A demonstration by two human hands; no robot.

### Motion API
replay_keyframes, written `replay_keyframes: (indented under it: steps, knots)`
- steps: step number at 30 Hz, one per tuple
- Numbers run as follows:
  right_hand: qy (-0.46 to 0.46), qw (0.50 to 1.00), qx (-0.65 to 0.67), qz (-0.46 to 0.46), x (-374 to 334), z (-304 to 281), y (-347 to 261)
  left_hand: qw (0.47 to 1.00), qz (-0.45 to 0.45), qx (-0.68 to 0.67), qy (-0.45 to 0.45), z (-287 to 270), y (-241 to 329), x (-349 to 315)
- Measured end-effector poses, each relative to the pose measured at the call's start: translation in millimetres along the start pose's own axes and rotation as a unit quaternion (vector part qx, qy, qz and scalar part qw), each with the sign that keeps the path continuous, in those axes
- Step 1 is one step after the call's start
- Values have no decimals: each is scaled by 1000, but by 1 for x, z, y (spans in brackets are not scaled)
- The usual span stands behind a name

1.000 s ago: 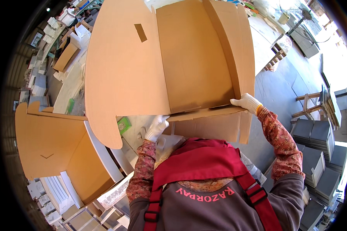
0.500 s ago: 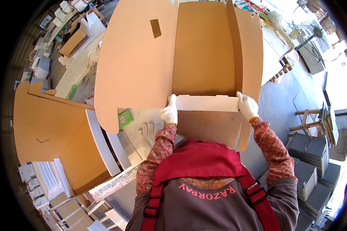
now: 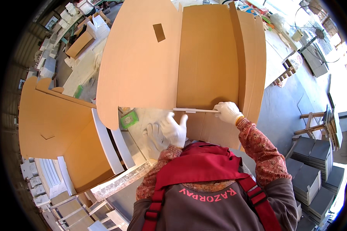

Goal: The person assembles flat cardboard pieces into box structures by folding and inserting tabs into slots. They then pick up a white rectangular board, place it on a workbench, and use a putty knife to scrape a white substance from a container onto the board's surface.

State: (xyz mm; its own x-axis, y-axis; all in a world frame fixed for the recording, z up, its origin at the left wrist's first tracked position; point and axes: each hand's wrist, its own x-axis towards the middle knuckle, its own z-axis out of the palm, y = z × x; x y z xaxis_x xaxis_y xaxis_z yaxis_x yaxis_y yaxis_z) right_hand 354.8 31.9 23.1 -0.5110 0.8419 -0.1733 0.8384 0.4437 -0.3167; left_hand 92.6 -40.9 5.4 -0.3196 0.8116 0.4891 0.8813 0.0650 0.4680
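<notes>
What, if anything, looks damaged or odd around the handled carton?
The bench edge, lower left of the handled carton, looks worn or dirty: white blotched with brown. Otherwise nothing stands out; the carton, held by the right hand, shows no obvious tear.

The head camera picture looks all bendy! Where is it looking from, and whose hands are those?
No robot here: a person wears the camera on their head, looking down, and its wide lens bends straight edges. Those are the person's hands, in white gloves. The right hand grips one end of a white flap at the near end of the open cardboard box. The left hand is open and empty. A green packet and a loose glove lie on the pale table. Another open box is at the left.
</notes>
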Motion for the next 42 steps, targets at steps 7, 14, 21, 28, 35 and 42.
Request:
replay_keyframes:
  steps: [7, 14, 21, 28, 35, 42]
  knots:
    - [-91, 996, -11, -23, 17, -12, -6, 915, 296, -16, -273, 50, -16, 50]
    - [-166, 985, 45, 26, 14, -9, -2, 759, 279, 67, -585, 63, 12, 103]
    - [-65, 977, 170, -115, -9, -29, 3, 747, 423, 113, -500, 44, 8, 92]
    - [223, 941, -249, 51, -59, -104, 118, 703, 548, 61, -449, 6, 10, 45]
    - [232, 926, -294, -43, -70, -141, 110, 753, 588, 75, -287, -6, -50, 114]
    - [25, 985, -170, 0, -27, -84, -8, 917, 323, 214, -93, -11, -27, 201]
